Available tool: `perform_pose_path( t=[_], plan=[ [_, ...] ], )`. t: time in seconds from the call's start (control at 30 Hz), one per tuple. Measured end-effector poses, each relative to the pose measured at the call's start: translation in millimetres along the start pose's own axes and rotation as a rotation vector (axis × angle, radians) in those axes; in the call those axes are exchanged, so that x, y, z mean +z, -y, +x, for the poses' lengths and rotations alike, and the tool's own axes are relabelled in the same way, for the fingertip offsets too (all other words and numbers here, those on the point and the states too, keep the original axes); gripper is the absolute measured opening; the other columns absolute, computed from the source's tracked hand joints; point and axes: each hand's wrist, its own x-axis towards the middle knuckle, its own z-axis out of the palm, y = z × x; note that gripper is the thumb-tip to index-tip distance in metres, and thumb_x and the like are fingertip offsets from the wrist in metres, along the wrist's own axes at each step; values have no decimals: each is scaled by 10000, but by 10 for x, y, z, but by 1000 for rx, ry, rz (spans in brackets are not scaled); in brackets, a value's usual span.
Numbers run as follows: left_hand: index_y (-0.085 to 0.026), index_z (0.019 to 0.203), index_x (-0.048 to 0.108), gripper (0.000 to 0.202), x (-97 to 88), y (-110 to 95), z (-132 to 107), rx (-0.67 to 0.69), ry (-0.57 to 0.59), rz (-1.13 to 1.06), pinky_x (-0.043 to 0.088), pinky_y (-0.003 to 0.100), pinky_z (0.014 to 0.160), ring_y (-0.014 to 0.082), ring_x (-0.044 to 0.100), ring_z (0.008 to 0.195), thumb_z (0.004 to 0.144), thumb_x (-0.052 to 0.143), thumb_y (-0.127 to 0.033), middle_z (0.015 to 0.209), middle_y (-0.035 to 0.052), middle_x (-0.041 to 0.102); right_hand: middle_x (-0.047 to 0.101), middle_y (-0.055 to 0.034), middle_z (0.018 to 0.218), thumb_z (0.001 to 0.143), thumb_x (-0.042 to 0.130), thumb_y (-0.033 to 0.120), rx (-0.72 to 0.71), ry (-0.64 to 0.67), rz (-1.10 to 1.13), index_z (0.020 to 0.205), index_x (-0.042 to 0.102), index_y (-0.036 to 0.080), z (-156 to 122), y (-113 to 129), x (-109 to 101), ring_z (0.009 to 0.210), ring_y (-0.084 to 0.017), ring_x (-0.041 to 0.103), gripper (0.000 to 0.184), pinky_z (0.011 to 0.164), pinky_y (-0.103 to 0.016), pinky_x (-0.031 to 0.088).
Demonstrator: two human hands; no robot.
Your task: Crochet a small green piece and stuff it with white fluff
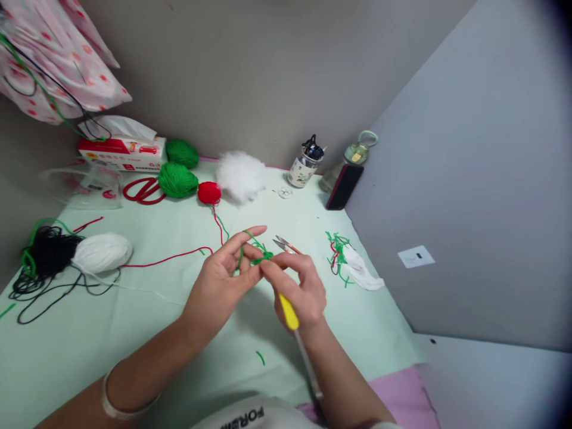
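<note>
My left hand pinches a small piece of green yarn between thumb and fingers, with a strand looped over its raised index finger. Fingertips of my right hand meet it at the same green piece. Tucked in my right hand is a crochet hook with a yellow handle, its metal shaft pointing down toward my body. Just beyond my right hand lie thread snips with their blades apart. What exactly the right fingertips pinch is partly hidden.
Green yarn balls, a red ball, white stuffing and red-handled scissors lie at the back. White yarn and tangled black yarn sit left. A phone leans on a bottle; yarn scraps lie right.
</note>
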Motion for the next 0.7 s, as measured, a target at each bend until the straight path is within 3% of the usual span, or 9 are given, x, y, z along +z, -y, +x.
perform_pose_path(
  t=[0.07, 0.13, 0.2, 0.33, 0.43, 0.53, 0.63, 0.7],
  plan=[
    [-273, 1311, 710, 465, -4, 1, 24, -131, 98, -204, 435, 227, 737, 70, 385, 605, 862, 810, -337, 770, -54, 558, 732, -60, 1046, 955, 637, 94, -13, -2, 5, 1199, 746, 301, 3, -3, -16, 912, -198, 706, 338, 778, -344, 601],
    [-222, 1256, 750, 407, -20, -14, 51, -211, 158, -326, 433, 222, 740, 51, 227, 523, 862, 812, -300, 623, -100, 430, 737, -55, 993, 986, 590, 106, 121, -52, 174, 1167, 754, 285, 52, -4, -47, 882, -192, 697, 303, 766, -353, 594],
    [-211, 1224, 773, 375, -35, -36, 69, -202, 161, -351, 425, 223, 726, 54, 160, 514, 854, 814, -262, 579, -117, 361, 726, -39, 898, 1015, 560, 158, 287, -128, 388, 1068, 766, 272, 121, -12, -72, 773, -172, 667, 242, 683, -338, 573],
    [-250, 1213, 786, 396, -33, -41, 62, -119, 152, -255, 380, 228, 652, 79, 356, 592, 822, 839, -287, 735, -38, 579, 731, -52, 886, 1018, 590, 285, 419, -102, 557, 958, 767, 253, 199, -39, -58, 803, -196, 680, 190, 632, -332, 563],
    [-280, 1220, 781, 391, -18, -7, 44, -78, 125, -166, 401, 231, 702, 119, 506, 767, 835, 831, -321, 910, 5, 655, 763, -53, 927, 1012, 604, 227, 377, -36, 473, 1021, 773, 259, 177, -30, -29, 878, -203, 708, 172, 724, -356, 587],
    [-298, 1253, 761, 439, -4, 32, 41, -34, 41, -140, 422, 221, 730, 127, 537, 827, 824, 850, -322, 931, 1, 645, 755, -53, 972, 987, 613, 116, 241, -4, 290, 1117, 766, 280, 124, 2, -19, 867, -182, 706, 259, 754, -350, 590],
    [-261, 1241, 771, 444, 0, 49, 67, -113, 45, -271, 444, 211, 721, 73, 426, 624, 808, 860, -307, 762, -40, 578, 749, -87, 1081, 950, 639, 64, 26, 33, 59, 1179, 764, 291, 86, 13, -24, 953, -206, 712, 346, 787, -361, 598],
    [-205, 1176, 802, 384, -11, 41, 93, -219, 107, -380, 466, 219, 742, 53, 250, 523, 809, 852, -305, 601, -91, 430, 759, -87, 1081, 959, 623, 69, 30, 9, 86, 1194, 759, 291, 89, 3, -36, 958, -210, 715, 352, 791, -366, 599]
  ],
)
